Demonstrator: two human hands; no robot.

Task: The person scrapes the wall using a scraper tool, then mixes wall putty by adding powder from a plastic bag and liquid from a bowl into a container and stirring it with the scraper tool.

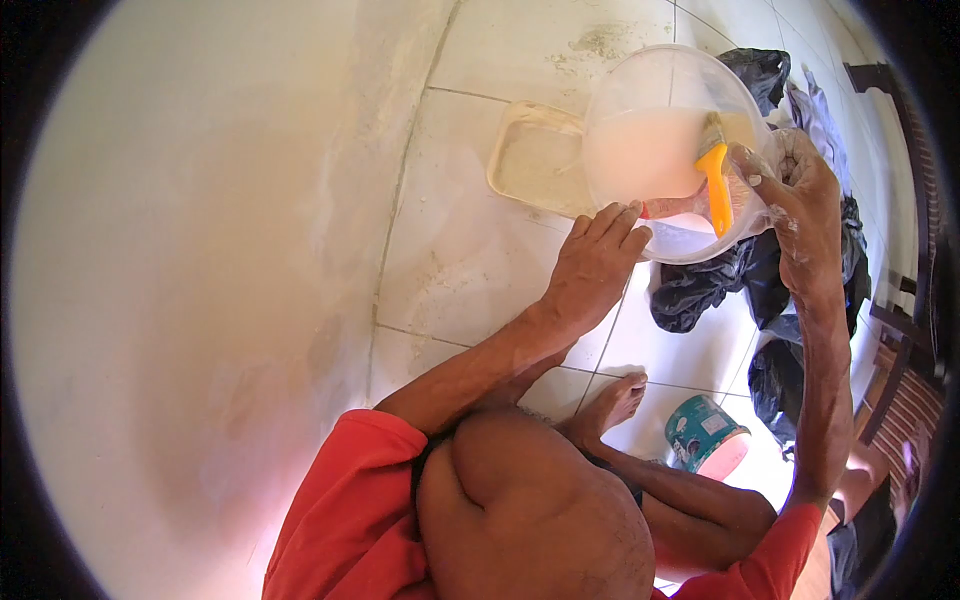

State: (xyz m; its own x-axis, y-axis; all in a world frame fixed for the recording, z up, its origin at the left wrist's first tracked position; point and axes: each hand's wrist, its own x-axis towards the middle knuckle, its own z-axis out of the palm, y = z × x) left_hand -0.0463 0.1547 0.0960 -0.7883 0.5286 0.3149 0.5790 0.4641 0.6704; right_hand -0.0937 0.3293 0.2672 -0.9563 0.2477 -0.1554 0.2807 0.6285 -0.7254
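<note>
A translucent round tub point(640, 90) with pale liquid in it is tilted over the floor. My left hand point(597, 262) is at its near left rim, fingers close together on the edge. On the right side my right hand point(800, 195) grips the rim, thumb toward the inside. A brush with a yellow handle point(717, 190) leans inside the tub near my right thumb, its bristles toward the liquid. Whether the thumb touches the brush I cannot tell. Just left of the tub lies a shallow rectangular tray point(540, 155), partly covered by it.
Black plastic bags point(690, 300) lie on the tiled floor right of and below the tub. A teal bucket point(706, 430) stands near my bare foot point(612, 405). A pale wall point(230, 250) rises on the left. Dark wooden furniture point(890, 390) is at the right edge.
</note>
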